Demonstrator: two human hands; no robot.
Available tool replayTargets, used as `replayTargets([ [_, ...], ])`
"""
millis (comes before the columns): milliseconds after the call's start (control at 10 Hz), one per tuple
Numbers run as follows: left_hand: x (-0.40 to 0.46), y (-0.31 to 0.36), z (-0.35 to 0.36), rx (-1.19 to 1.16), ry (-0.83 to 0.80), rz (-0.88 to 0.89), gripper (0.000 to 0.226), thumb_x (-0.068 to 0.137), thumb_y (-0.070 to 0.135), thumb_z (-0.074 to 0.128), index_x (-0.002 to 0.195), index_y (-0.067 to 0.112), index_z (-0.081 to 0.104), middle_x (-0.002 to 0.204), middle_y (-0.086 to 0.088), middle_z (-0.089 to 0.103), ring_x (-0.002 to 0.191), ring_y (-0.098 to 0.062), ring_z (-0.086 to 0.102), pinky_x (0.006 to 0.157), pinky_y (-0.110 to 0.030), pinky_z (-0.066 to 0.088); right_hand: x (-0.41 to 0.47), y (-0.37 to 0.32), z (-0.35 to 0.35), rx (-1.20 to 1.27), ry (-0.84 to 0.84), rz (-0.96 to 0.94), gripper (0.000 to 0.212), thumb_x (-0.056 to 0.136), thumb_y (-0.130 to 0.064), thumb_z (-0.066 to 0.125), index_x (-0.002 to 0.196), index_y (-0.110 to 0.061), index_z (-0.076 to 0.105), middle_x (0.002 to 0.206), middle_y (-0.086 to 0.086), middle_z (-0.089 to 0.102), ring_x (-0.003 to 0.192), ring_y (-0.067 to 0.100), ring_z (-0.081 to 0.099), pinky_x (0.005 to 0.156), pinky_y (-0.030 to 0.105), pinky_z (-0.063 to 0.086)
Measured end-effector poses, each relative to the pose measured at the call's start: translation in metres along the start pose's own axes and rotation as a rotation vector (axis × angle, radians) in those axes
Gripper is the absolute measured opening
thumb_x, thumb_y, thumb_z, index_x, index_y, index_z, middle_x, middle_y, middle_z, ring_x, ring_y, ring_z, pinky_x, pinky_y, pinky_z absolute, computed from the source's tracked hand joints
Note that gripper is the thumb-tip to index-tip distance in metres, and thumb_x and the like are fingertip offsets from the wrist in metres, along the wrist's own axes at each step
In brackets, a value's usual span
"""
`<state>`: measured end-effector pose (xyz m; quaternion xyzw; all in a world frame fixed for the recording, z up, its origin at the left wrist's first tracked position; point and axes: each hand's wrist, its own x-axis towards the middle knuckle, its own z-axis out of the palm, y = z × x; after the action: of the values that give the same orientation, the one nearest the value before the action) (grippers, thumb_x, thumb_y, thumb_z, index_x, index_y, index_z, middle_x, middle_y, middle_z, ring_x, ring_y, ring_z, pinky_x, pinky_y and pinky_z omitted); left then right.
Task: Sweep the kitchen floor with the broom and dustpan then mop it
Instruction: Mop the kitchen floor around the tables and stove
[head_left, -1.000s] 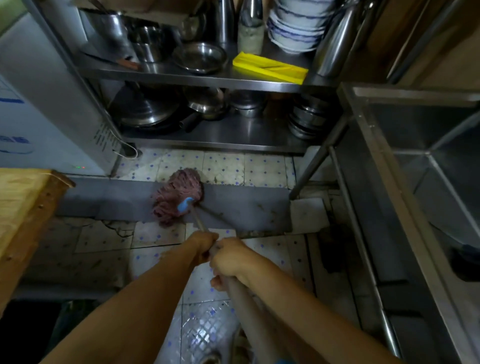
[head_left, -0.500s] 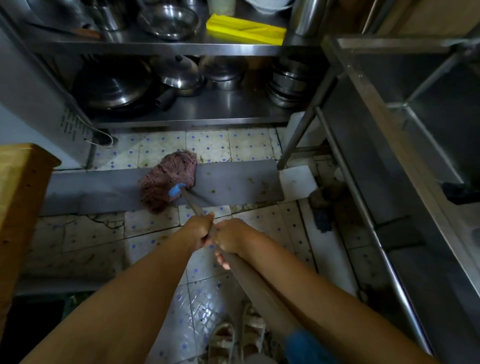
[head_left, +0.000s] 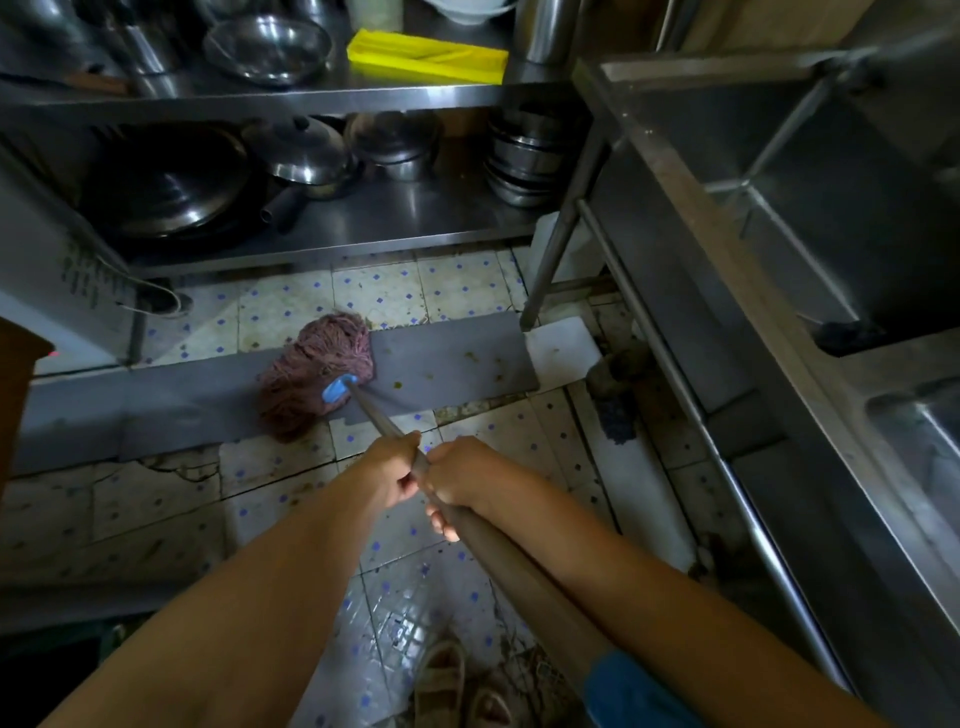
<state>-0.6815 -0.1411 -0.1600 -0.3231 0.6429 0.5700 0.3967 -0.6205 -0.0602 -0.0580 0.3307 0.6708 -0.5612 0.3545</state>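
A mop with a pinkish string head (head_left: 317, 374) and a blue collar (head_left: 336, 389) lies on a grey strip of the tiled floor (head_left: 291, 467), in front of the steel rack. Its long handle (head_left: 498, 540) runs back toward me and ends in a blue grip at the bottom. My left hand (head_left: 397, 475) grips the handle higher up, nearer the head. My right hand (head_left: 457, 483) grips it right behind, the two hands touching. No broom or dustpan is in view.
A steel rack (head_left: 363, 223) with pots, pans and bowls stands ahead. A steel sink unit (head_left: 779, 312) runs along the right, its legs (head_left: 558, 254) on the floor. A white appliance (head_left: 47, 280) stands at left. A dark rag (head_left: 618, 410) lies under the sink. My sandalled feet (head_left: 462, 686) show below.
The view has tilted down, so more floor and my feet show. The mop head has stayed on the grey strip, shifting slightly. Both hands keep their grip on the handle.
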Motion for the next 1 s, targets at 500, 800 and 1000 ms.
replayTargets([
  [500, -0.041, -0.076, 0.086, 0.192, -0.090, 0.005, 0.015, 0.099, 0.017, 0.048, 0.087, 0.010, 0.051, 0.067, -0.007, 0.046, 0.055, -0.013, 0.045, 0.032, -0.012, 0.041, -0.038, 0.103, -0.040, 0.140, 0.133, 0.145, 0.023, 0.098, -0.007, 0.043, 0.112, 0.006, 0.057, 0.061, 0.017, 0.048, 0.046, 0.022, 0.045, 0.045, 0.028, 0.039],
  [800, -0.053, -0.107, 0.161, 0.283, -0.276, 0.002, 0.022, 0.098, 0.014, 0.048, 0.076, 0.010, 0.049, 0.064, -0.006, 0.045, 0.053, -0.012, 0.043, 0.041, -0.018, 0.037, -0.066, 0.157, -0.091, 0.082, 0.245, 0.098, 0.034, 0.100, -0.013, 0.042, 0.125, 0.005, 0.055, 0.061, 0.009, 0.052, 0.047, 0.017, 0.049, 0.044, 0.024, 0.043],
  [1000, -0.042, -0.095, 0.173, 0.351, -0.338, -0.020, 0.021, 0.096, 0.007, 0.049, 0.075, 0.008, 0.048, 0.063, -0.005, 0.038, 0.050, -0.011, 0.037, 0.035, -0.015, 0.031, -0.052, 0.157, -0.093, 0.166, 0.326, 0.155, 0.023, 0.099, -0.014, 0.045, 0.112, 0.001, 0.056, 0.062, 0.007, 0.054, 0.036, 0.010, 0.050, 0.040, 0.018, 0.044],
])
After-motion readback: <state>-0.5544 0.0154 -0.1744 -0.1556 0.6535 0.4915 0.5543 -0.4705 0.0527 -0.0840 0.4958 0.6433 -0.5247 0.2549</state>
